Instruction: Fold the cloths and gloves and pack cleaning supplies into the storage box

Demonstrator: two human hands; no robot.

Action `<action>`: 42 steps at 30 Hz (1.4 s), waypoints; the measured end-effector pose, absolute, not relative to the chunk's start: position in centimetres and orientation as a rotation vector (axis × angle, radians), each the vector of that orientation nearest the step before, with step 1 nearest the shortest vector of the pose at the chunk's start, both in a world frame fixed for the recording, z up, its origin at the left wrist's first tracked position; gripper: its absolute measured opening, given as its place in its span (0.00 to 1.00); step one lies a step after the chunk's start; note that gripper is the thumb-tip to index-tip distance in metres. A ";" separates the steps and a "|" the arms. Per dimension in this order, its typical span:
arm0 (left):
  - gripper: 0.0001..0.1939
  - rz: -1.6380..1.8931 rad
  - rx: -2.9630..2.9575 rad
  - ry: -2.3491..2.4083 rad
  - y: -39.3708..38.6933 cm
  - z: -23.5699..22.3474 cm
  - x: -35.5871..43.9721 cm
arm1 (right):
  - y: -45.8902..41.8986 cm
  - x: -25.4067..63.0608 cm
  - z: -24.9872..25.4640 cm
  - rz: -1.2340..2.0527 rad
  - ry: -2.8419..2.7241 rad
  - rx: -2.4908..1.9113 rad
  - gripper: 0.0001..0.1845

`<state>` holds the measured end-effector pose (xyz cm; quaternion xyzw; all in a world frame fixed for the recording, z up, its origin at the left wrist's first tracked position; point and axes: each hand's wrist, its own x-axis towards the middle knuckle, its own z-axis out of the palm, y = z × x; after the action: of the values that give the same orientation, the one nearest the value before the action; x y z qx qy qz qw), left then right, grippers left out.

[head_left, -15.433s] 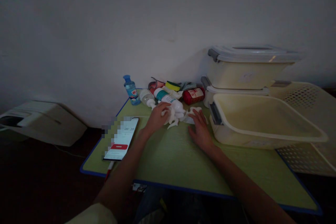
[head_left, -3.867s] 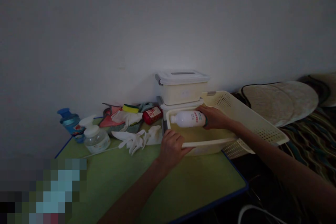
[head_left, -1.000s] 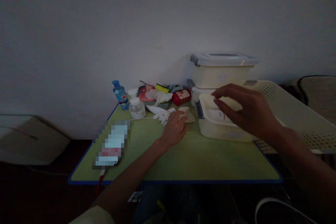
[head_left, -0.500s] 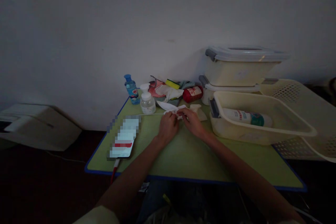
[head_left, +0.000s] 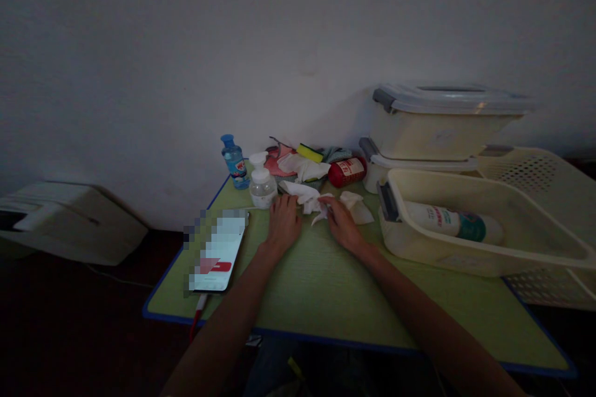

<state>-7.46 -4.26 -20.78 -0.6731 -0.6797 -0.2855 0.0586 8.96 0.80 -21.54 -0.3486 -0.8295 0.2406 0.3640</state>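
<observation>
My right hand (head_left: pixel 342 223) is closed on a crumpled white tissue (head_left: pixel 320 218), whose loose end hangs out between the fingers. My left hand (head_left: pixel 284 220) rests to its left, palm down with fingers reaching forward, beside a clear jar with a white lid (head_left: pixel 263 189). More white tissue (head_left: pixel 306 194) lies between and just beyond the hands. Another crumpled tissue (head_left: pixel 356 206) sits right of my right hand. A thin white line (head_left: pixel 242 208) runs across the table toward my left fingers; what it is I cannot make out.
A phone (head_left: pixel 218 254) on a red cable lies left. Behind are a blue bottle (head_left: pixel 235 164), cloths, a yellow sponge (head_left: pixel 310 152) and a red bottle (head_left: pixel 347 172). An open bin (head_left: pixel 447 257) holding a white bottle (head_left: pixel 433 216) and stacked lidded boxes (head_left: pixel 433 130) stand right.
My hands, close together before, have moved apart, the left one going left toward the jar. The tissue between them now shows more. The view has shifted slightly.
</observation>
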 end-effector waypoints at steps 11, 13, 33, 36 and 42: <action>0.16 -1.010 -2.006 -1.868 -4.4 -20.3 -7.8 | 1.7 9.5 -21.7 0.791 -1.978 -1.003 0.24; 0.15 -1.093 -1.953 -1.812 -4.5 -20.0 -7.7 | 1.8 9.6 -21.6 0.800 -1.968 -1.008 0.26; 0.15 -1.566 -1.926 -1.036 -6.6 -18.9 -5.8 | -0.4 9.4 -20.5 0.534 -2.109 -0.729 0.21; 0.15 -1.613 -1.881 -1.014 -7.0 -17.5 -6.0 | -0.3 9.3 -20.8 0.522 -2.118 -0.662 0.21; 0.09 -1.859 -1.730 -1.110 -7.1 -11.7 -6.0 | -0.3 9.1 -20.9 0.590 -2.040 -0.651 0.18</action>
<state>-5.97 -7.09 -11.68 -0.6134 -0.3938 -0.6594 0.1840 9.08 -0.33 -20.93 -0.2625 -0.8230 0.2381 0.4439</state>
